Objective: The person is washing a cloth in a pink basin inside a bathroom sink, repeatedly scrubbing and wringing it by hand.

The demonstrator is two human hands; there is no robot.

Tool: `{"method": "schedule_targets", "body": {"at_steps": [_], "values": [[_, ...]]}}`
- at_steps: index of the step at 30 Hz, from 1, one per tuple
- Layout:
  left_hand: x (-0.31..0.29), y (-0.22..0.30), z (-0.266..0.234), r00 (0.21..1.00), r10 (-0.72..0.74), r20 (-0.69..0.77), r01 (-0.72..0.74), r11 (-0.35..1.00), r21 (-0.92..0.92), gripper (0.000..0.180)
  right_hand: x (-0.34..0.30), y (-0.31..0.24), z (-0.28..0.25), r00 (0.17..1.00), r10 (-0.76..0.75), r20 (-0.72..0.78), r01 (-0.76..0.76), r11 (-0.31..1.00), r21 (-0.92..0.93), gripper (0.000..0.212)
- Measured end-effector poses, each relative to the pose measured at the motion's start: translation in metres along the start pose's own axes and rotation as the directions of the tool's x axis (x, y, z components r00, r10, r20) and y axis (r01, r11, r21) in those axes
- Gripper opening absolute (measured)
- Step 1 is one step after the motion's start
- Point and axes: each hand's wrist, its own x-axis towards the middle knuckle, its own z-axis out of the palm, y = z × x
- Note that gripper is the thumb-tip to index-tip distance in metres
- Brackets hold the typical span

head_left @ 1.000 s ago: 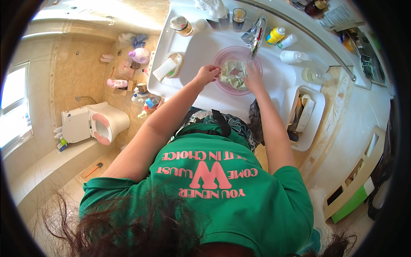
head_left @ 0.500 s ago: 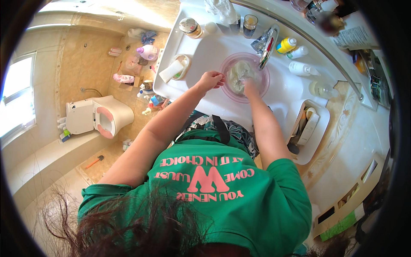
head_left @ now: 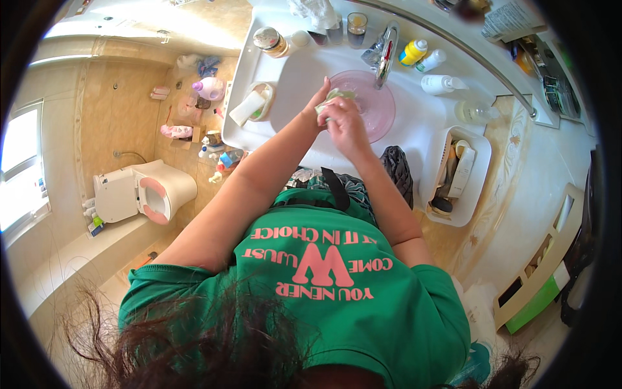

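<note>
A wet, pale green-white cloth (head_left: pixel 341 95) is bunched between my hands, above the near left rim of a pink translucent basin (head_left: pixel 383 133) with water in it. My right hand (head_left: pixel 350 128) is closed on the cloth, its curled fingers pressing it against my left hand and wrist. The thumb of my left hand (head_left: pixel 317 102) stretches up, apart from the cloth. Its other fingers are largely hidden behind the cloth and my right hand. Behind the basin, the chrome faucet (head_left: pixel 387 55) reaches over its far rim.
The basin sits in a white sink (head_left: pixel 298 78). Along its back stand a glass of dark liquid (head_left: pixel 356 31), a lidded jar (head_left: pixel 271 43), a yellow bottle (head_left: pixel 413 52) and white bottles. A soap container (head_left: pixel 260 97) is at left, a white bin of brushes (head_left: pixel 463 207) at right.
My right hand has come up out of the basin with the cloth and moved left to my left hand. The left thumb now points up. The view has shifted slightly.
</note>
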Motion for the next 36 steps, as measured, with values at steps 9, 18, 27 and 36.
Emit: {"method": "schedule_targets", "body": {"at_steps": [9, 18, 27, 36], "values": [[0.030, -0.003, -0.035, 0.853, 0.093, 0.513, -0.018, 0.989, -0.149, 0.047, -0.001, 0.000, 0.031, 0.996, -0.064, -0.067, 0.045, 0.965, -0.258, 0.012], [0.027, -0.023, -0.040, 0.981, 0.139, 0.132, -0.102, 0.962, -0.254, 0.034, 0.008, 0.042, 0.028, 0.985, 0.089, -0.150, -0.113, 0.981, -0.155, 0.007], [0.018, -0.016, -0.029, 0.954, 0.085, -0.286, -0.058, 0.993, 0.101, 0.047, -0.022, 0.128, -0.021, 0.867, 0.446, -0.224, -0.499, 0.774, -0.391, 0.014], [0.007, -0.017, -0.028, 0.900, 0.087, -0.427, 0.056, 0.948, 0.312, 0.043, -0.078, 0.174, 0.006, 0.817, 0.540, 0.203, -0.194, 0.588, -0.785, 0.030]]}}
